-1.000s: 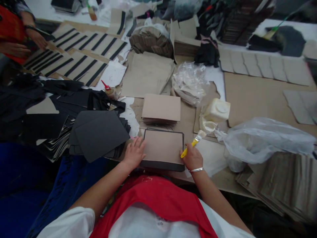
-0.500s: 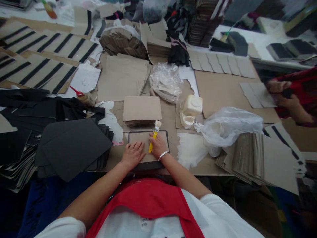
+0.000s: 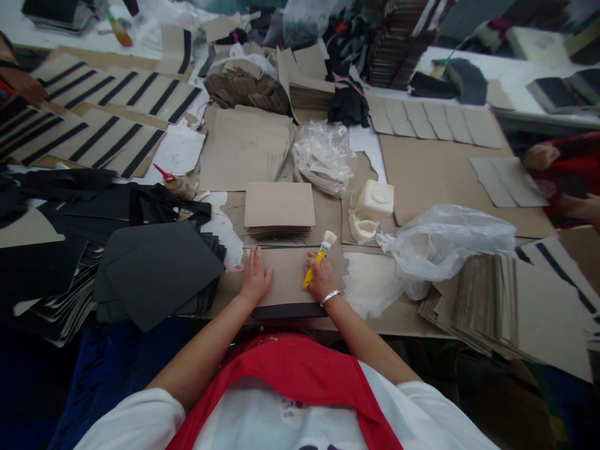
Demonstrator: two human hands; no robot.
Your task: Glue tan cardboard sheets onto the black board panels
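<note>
A tan cardboard panel (image 3: 287,278) lies on a black sheet (image 3: 290,310), whose dark edge shows along the near side. My left hand (image 3: 255,277) rests flat on the panel's left side, fingers stretched out. On the right side, my right hand (image 3: 321,277) has its fingers closed round the yellow handle of a paintbrush (image 3: 315,265). The brush's pale bristles point up and away from me, clear of the panel. Just beyond the panel sits a stack of tan boards (image 3: 280,206).
Black sheets (image 3: 159,269) are piled at left. A white plastic container (image 3: 374,203), a clear plastic bag (image 3: 450,240) and stacked grey boards (image 3: 492,300) are at right. A co-worker's hand (image 3: 28,86) reaches over striped panels at far left; another person's hands (image 3: 544,156) are at far right.
My hands have moved apart, the left to the panel's left edge and the right, with the paintbrush, toward its right edge. A co-worker's hand has appeared at far left.
</note>
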